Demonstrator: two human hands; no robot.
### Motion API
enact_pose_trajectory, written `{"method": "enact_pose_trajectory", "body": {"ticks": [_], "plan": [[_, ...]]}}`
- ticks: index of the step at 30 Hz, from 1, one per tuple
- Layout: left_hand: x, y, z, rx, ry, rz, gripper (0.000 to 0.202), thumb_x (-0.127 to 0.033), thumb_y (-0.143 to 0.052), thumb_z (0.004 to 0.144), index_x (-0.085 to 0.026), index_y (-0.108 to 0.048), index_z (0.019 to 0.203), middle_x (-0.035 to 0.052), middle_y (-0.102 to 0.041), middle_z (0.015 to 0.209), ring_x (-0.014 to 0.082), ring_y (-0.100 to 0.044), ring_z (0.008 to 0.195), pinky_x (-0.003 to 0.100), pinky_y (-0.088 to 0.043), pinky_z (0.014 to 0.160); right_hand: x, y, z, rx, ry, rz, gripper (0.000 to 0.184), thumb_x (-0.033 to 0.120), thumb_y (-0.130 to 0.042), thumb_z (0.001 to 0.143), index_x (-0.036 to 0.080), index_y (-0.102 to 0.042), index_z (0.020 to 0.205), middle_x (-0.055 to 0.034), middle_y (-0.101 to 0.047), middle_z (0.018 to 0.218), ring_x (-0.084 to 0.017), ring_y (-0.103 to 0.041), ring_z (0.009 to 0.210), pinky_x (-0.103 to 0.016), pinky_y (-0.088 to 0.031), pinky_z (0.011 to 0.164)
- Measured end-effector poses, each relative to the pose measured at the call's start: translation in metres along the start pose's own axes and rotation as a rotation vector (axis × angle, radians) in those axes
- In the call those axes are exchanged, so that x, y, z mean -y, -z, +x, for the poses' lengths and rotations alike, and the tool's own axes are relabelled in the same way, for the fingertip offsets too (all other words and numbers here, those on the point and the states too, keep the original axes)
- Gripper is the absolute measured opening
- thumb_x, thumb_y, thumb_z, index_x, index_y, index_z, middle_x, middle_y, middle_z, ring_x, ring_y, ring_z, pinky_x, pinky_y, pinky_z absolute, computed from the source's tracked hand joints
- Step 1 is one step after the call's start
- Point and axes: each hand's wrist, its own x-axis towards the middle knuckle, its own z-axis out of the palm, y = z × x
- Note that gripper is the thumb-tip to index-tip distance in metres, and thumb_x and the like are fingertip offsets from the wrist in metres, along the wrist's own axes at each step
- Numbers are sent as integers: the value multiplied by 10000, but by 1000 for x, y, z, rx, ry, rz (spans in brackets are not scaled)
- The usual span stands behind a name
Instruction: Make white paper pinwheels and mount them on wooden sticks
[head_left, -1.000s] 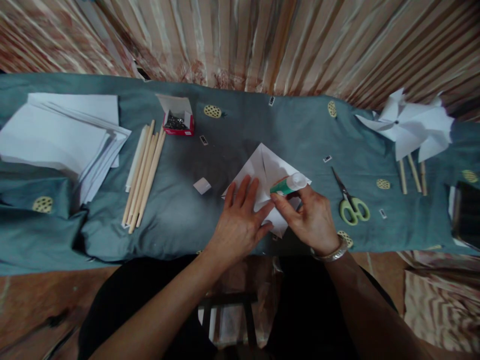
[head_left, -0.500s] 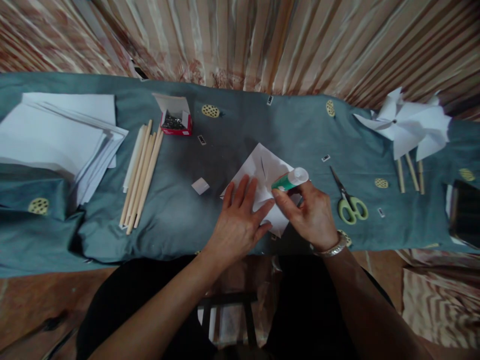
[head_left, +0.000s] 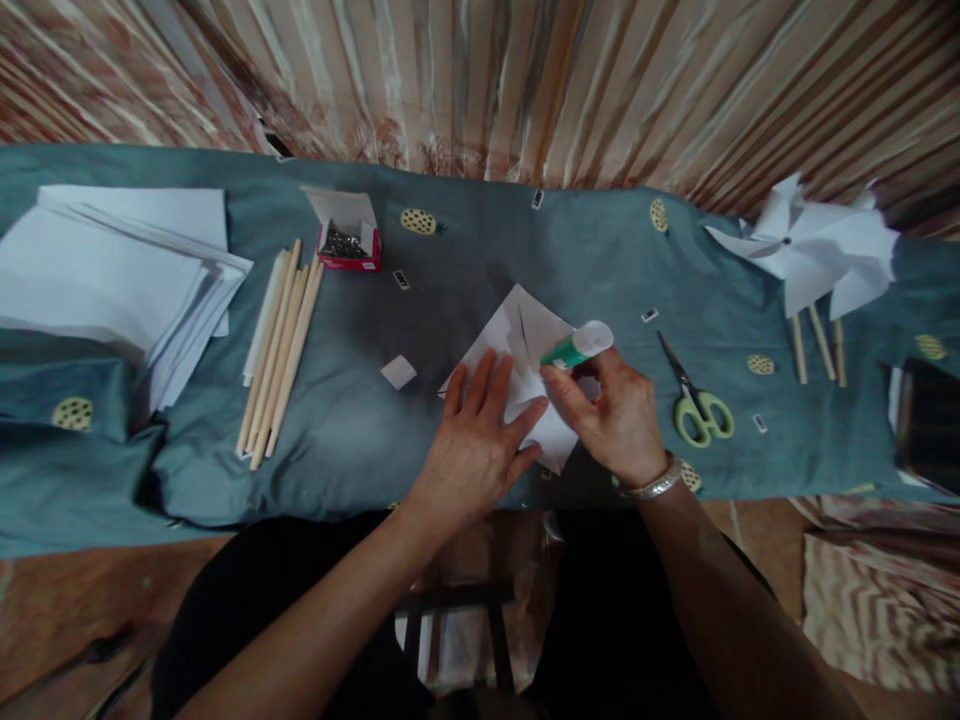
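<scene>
A square sheet of white paper (head_left: 502, 318) with slits cut in it lies turned like a diamond on the cloth-covered table. My left hand (head_left: 480, 430) rests on its near left part, fingers spread and flat. In my right hand (head_left: 619, 410) is a green and white glue stick (head_left: 577, 345), held tilted over the right side of the paper. The glue's tip is hidden behind my thumb and fingers, so whether it touches the paper cannot be made out. Left of the sheet lies a small white paper piece (head_left: 398, 372). Green-handled scissors (head_left: 697, 405) lie to the right of my right hand.
At left are stacked white sheets (head_left: 112, 270) and several wooden sticks (head_left: 281, 350). An open red box of small metal items (head_left: 349, 248) stands behind the sticks. White paper pinwheels (head_left: 825, 245) lie at back right, with a dark phone-like object (head_left: 930, 425) near the right edge.
My right hand has moved slightly up and left with the glue stick. The left hand stays on the paper, and the whole view has shifted a little.
</scene>
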Motion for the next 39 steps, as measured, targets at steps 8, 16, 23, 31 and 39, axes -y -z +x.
{"method": "enact_pose_trajectory", "body": {"ticks": [8,16,23,31,39], "plan": [[-1,1,1,11,-7,11,491,-438,-635,854,-240,-556,1296,199,-357,1523,431,-261,1432,667,-263,1102,4,-3,2,31,-53,63,222,415,-596,865,195,-580,881,-13,-651,723,-161,-605,612,-284,-468,584],[0,1,0,11,7,-16,477,-429,-639,854,-255,-554,1290,162,-321,1556,398,-222,1455,657,-230,1123,6,-5,2,101,-228,351,281,471,-664,797,199,-591,809,6,-633,689,-134,-565,596,-272,-455,570],[1,-1,-2,-16,2,-25,483,-442,-607,873,-263,-524,1314,156,-336,1543,382,-232,1455,640,-245,1122,-8,7,7,61,-550,1034,233,445,-705,770,230,-618,764,37,-625,676,-100,-588,593,-247,-518,608],[33,37,-8,-351,66,-4,502,-350,-548,918,-253,-409,1390,130,-462,1440,302,-374,1379,520,-327,1114,-14,17,5,66,-589,1173,227,455,-608,833,234,-641,877,-23,-730,915,-135,-656,698,-302,-568,702],[67,54,-26,-275,408,-53,437,-364,-642,815,-201,-596,1218,100,-628,1154,295,-574,1104,455,-485,944,-13,16,-4,74,-620,1241,294,514,-598,843,228,-657,868,-13,-728,771,-157,-689,685,-331,-591,735]]}}
